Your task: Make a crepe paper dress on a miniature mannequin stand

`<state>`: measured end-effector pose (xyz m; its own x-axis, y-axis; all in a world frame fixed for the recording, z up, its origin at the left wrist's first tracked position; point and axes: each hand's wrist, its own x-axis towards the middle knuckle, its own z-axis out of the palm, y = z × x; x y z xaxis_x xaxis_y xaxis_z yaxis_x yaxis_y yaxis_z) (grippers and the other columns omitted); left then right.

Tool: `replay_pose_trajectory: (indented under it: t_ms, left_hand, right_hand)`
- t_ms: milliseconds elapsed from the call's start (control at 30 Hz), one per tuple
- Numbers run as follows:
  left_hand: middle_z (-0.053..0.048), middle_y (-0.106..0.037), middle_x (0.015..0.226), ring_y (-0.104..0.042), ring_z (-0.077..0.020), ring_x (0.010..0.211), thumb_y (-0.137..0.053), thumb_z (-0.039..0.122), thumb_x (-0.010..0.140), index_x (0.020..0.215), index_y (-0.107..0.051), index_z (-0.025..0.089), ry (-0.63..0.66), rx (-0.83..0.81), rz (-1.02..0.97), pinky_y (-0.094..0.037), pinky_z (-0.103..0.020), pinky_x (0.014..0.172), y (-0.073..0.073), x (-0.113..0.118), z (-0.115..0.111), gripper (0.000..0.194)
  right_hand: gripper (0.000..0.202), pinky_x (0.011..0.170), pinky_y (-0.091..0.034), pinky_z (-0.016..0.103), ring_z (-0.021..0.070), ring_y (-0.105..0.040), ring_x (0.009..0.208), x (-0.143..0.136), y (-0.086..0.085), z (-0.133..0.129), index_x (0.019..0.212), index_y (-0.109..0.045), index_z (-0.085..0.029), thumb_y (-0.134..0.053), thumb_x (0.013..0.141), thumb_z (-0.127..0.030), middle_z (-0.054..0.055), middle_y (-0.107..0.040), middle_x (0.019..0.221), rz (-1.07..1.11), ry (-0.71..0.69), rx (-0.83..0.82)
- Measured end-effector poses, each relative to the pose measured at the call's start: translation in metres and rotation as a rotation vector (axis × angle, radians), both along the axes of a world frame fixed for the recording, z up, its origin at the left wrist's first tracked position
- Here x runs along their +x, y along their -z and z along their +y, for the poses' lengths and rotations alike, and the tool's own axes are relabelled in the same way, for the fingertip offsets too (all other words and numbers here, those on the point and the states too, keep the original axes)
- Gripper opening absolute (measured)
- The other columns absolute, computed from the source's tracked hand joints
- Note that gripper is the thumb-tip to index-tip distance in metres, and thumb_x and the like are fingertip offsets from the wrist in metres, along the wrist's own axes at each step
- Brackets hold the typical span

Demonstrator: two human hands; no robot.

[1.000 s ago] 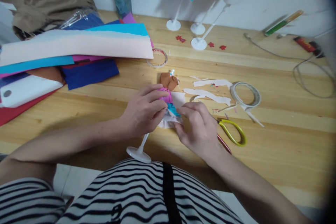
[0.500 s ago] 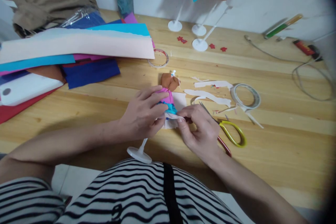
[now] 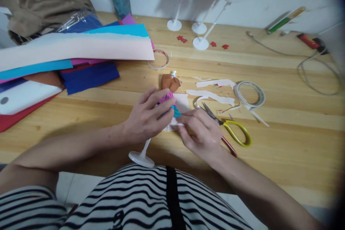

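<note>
A small layered piece of coloured paper (image 3: 169,83), brown at its far end, then magenta, blue and white, lies on the table in front of me. My left hand (image 3: 151,115) presses over its middle with the fingers spread, partly hiding the magenta and blue layers. At its near right edge, my right hand (image 3: 201,131) pinches the white layer (image 3: 175,121) between thumb and fingers. A white stand (image 3: 141,159) sticks out toward my body from under my left hand. Scissors (image 3: 237,133) with yellow and red handles lie open beside my right hand.
White paper strips (image 3: 212,96) and a tape roll (image 3: 249,95) lie to the right. Stacked coloured sheets (image 3: 107,48) fill the left. White stands (image 3: 201,43), red flower shapes (image 3: 225,46) and a cable (image 3: 280,54) are at the back. A clear ring (image 3: 159,60) lies near the sheets.
The view has shifted slightly. My right hand has moved a little inward, still pinching the paper edge, and my left fingers cover more of the coloured layers.
</note>
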<state>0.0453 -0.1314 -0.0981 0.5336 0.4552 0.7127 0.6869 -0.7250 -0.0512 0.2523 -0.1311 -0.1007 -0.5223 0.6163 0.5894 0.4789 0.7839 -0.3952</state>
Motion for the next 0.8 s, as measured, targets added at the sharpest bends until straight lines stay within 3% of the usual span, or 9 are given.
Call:
replay_pose_trajectory:
  t_ms: [167, 333, 467, 633, 800]
  left_hand:
    - [-0.007, -0.071, 0.123, -0.054, -0.0222, 0.133, -0.052, 0.014, 0.094, 0.096, -0.06, 0.021, 0.102, -0.16, -0.081, -0.046, -0.049, 0.11, -0.001, -0.011, -0.006, 0.011]
    - [-0.002, -0.072, 0.12, -0.055, -0.0215, 0.131, -0.055, 0.018, 0.092, 0.083, -0.056, 0.022, 0.125, -0.102, -0.057, -0.048, -0.047, 0.109, -0.001, -0.021, -0.008, 0.01]
    - [-0.004, -0.073, 0.114, -0.061, -0.0219, 0.12, -0.056, 0.018, 0.09, 0.086, -0.058, 0.022, 0.048, -0.051, -0.054, -0.051, -0.047, 0.105, 0.001, -0.031, -0.011, 0.006]
    - [-0.001, -0.071, 0.088, -0.064, -0.0165, 0.088, -0.057, 0.012, 0.086, 0.084, -0.062, 0.023, -0.031, 0.004, -0.077, -0.052, -0.042, 0.101, 0.003, -0.038, -0.016, 0.012]
    - [-0.001, -0.068, 0.08, -0.058, -0.0156, 0.078, -0.055, 0.012, 0.087, 0.083, -0.063, 0.023, -0.029, 0.015, -0.1, -0.051, -0.038, 0.098, 0.002, -0.033, -0.015, 0.014]
  right_hand:
    - [0.017, 0.059, -0.049, 0.031, 0.0179, -0.058, 0.068, 0.0, -0.002, 0.001, 0.093, -0.058, -0.024, -0.057, 0.085, -0.008, 0.004, -0.06, 0.078, 0.031, -0.03, -0.019]
    - [0.01, 0.054, -0.045, 0.028, 0.0151, -0.055, 0.06, 0.0, -0.012, 0.001, 0.088, -0.056, -0.022, -0.058, 0.084, -0.013, 0.0, -0.056, 0.067, 0.118, -0.082, -0.224]
    - [0.012, 0.05, -0.042, 0.026, 0.0126, -0.052, 0.054, 0.001, -0.02, 0.006, 0.082, -0.058, -0.023, -0.06, 0.087, -0.012, -0.003, -0.051, 0.061, 0.125, 0.005, -0.273]
    - [0.007, 0.054, -0.046, 0.028, 0.0162, -0.058, 0.064, -0.006, -0.032, 0.011, 0.089, -0.061, -0.023, -0.062, 0.088, -0.016, 0.002, -0.06, 0.073, 0.03, -0.054, -0.278]
    - [0.005, 0.063, -0.052, 0.034, 0.0215, -0.062, 0.075, -0.027, -0.038, 0.016, 0.089, -0.062, -0.02, -0.062, 0.088, -0.025, 0.007, -0.064, 0.084, -0.186, -0.087, -0.185]
